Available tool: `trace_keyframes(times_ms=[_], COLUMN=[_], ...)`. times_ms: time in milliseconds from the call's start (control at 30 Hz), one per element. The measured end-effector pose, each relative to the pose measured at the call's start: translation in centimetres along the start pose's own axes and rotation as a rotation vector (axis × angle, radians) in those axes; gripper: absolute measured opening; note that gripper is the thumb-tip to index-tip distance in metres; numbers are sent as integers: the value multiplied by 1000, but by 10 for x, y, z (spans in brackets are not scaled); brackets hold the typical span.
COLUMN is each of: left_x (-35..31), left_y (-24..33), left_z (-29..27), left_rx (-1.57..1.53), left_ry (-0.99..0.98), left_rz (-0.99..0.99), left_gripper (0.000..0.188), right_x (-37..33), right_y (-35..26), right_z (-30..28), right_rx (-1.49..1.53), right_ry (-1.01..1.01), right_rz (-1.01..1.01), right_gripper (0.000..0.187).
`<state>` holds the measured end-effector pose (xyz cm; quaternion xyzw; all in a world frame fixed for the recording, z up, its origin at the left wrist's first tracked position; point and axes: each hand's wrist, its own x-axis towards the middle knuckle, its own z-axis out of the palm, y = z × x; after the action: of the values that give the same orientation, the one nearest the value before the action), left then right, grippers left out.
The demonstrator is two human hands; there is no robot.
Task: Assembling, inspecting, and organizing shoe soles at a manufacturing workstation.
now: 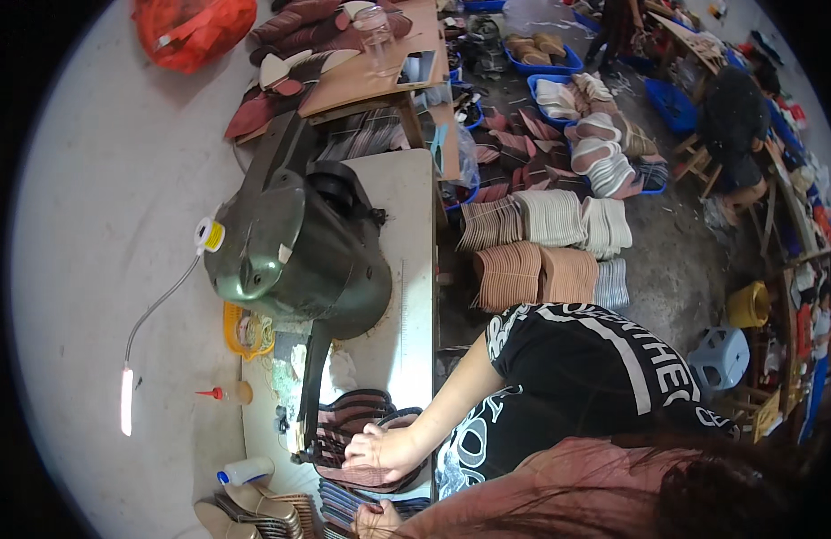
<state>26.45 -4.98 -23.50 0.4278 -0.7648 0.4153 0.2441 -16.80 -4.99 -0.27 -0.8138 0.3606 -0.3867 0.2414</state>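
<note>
My right hand [380, 455] lies with its fingers apart on a dark pink striped fabric piece [344, 415], beside the needle end of a dark green sewing machine [299, 242]. The bare right forearm comes from a black short sleeve with white lettering. Lower in the picture, my left hand [377, 520] has its fingers curled in at the edge of a stack of blue-grey striped pieces [336, 508]. What those fingers close on is hidden. Both hands are close to the white machine table [411, 269].
A lit lamp [126, 402] on a bendy neck, a red-tipped bottle [225, 393], a white bottle [247, 471] and a yellow basket [238, 331] are near the machine. Bundled soles [507, 277], a blue stool [721, 357] and a seated person [732, 117] are to the right.
</note>
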Motion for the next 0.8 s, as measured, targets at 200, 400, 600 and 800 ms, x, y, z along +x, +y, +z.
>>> trace_keyframes(times_ms=[200, 400, 600, 800], left_x=[-75, -74, -38, 158], left_y=[-51, -70, -73, 50], left_z=[48, 44, -17, -91], left_rx=[-261, -512, -658, -940], left_ry=[-41, -96, -166, -153], left_rz=[-68, -175, -334, -714], left_gripper=[38, 34, 32, 32], right_x=[1, -3, 26, 38], right_y=[16, 21, -12, -53], right_z=[23, 19, 25, -40], right_rx=[-19, -132, 877, 777], right_ry=[-63, -188, -230, -200], right_rz=[-121, -256, -305, -54], right_gripper=[57, 54, 57, 44])
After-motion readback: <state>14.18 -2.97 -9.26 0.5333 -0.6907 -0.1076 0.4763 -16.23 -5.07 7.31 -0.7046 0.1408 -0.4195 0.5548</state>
